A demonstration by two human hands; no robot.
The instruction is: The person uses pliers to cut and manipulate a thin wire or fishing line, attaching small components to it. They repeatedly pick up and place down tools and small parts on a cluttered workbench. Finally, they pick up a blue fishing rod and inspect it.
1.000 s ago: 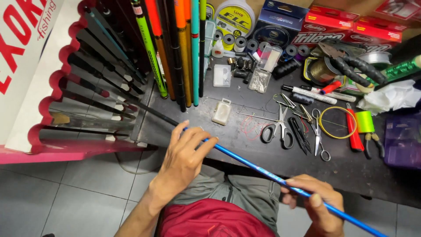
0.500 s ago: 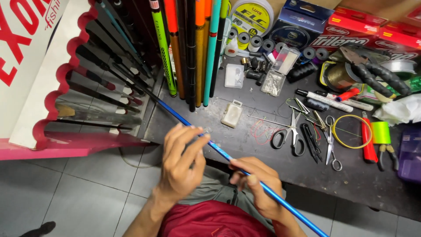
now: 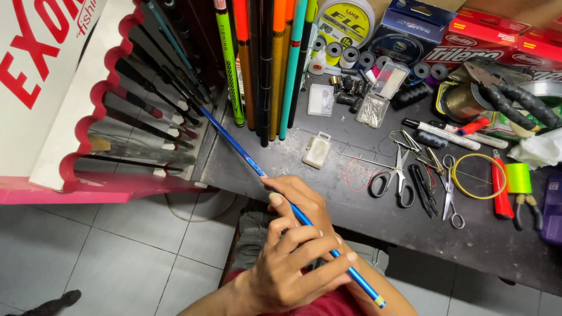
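blue rod section in both hands at the desk edge

both hands sit together low in frame. left hand (image 3: 287, 263) is curled, fingers pressed round a slim glossy blue fishing rod section (image 3: 234, 146); the right hand (image 3: 301, 196) lies just beyond it, thumb and fingers pinching the same shaft. the rod runs diagonally from a butt end below the hands, up-left over the edge of the dark worn desk (image 3: 497, 246), its tip reaching among the rods standing in a red scalloped display rack (image 3: 88, 126).

progress, judged: the section looks partly fed toward the rack; whether the tip is seated in a slot cannot be told, and the butt is still in hand.

surroundings: upright coloured rod blanks (image 3: 263, 64) stand just right of the shaft. a small white plastic box (image 3: 317, 150), black-handled scissors (image 3: 398, 175) and a red-handled tool (image 3: 499, 181) lie apart on the desk, not in the way. the crowded rack rods are the likeliest snag.
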